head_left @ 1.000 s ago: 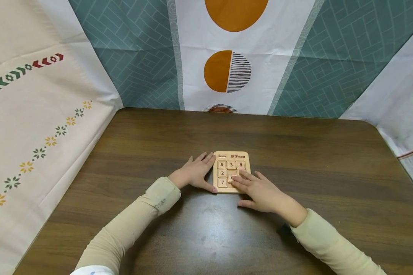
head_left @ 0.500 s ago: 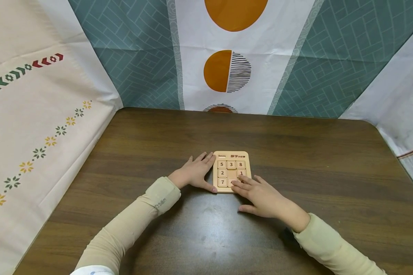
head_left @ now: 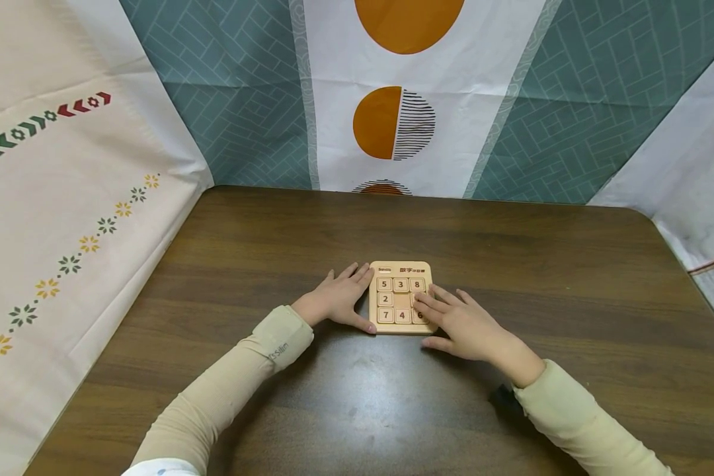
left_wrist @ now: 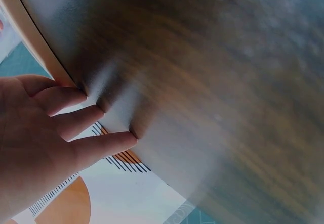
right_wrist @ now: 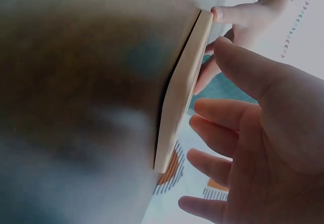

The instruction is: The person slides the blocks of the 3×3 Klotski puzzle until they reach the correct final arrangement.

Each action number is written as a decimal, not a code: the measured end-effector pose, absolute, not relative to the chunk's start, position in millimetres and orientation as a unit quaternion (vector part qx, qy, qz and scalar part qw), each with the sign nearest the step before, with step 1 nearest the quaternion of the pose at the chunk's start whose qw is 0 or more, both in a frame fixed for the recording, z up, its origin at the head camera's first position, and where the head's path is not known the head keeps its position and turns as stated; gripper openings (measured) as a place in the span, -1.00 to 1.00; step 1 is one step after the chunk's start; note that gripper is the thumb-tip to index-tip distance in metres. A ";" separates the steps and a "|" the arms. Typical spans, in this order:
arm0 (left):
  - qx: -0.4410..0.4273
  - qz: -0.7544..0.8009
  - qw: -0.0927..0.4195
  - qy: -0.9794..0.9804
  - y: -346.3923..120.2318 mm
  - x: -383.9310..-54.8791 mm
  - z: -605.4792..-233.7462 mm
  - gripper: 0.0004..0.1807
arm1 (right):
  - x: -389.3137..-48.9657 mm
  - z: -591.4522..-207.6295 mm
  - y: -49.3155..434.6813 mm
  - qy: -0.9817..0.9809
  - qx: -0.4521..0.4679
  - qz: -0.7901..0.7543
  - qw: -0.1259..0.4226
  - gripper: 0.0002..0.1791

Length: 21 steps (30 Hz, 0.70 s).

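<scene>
A pale wooden sliding number puzzle (head_left: 402, 300) lies flat on the table, its middle square bare. Along the top row read 5, 3 and 8, and along the bottom 7, 4 and 6. Against the puzzle's left side rests my left hand (head_left: 338, 299), fingers extended, thumb by the lower left corner. My right hand (head_left: 469, 328) reaches in from the right with fingertips over the middle-right tile, mostly hiding it. In the right wrist view the fingers of my right hand (right_wrist: 268, 138) are outstretched beside the puzzle's edge (right_wrist: 174, 107), holding nothing.
The brown wooden table (head_left: 285, 238) surrounds the puzzle. A patterned cloth (head_left: 369, 125) hangs behind the table's back edge. Another embroidered white cloth (head_left: 53, 218) hangs along the left. Something small and dark (head_left: 504, 396) shows beneath the right wrist.
The 4 tile has slid down from the middle square into the bottom row under my right fingers. My right hand has since shifted up and right to the middle-right tile. My left hand stays put.
</scene>
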<state>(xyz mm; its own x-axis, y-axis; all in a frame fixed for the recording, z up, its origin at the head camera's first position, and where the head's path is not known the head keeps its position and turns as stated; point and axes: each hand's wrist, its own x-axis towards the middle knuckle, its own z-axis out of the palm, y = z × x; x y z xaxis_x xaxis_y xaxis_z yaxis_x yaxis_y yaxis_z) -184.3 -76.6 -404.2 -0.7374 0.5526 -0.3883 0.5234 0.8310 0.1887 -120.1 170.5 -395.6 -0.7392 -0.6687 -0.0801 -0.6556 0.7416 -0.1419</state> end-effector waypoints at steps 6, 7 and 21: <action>0.286 0.031 0.219 0.932 -76.6 -184.2 -404.9 0.29 | -133.3 -396.3 163.9 0.933 -0.349 -0.058 0.064 -0.25; 0.285 0.031 0.220 0.932 -76.6 -184.3 -405.0 0.29 | -135.9 -396.3 162.0 0.934 -0.347 -0.059 0.067 -0.25; 0.282 0.029 0.223 0.933 -75.9 -183.1 -402.7 0.29 | -147.3 -398.1 150.3 0.933 -0.338 -0.062 0.104 -0.27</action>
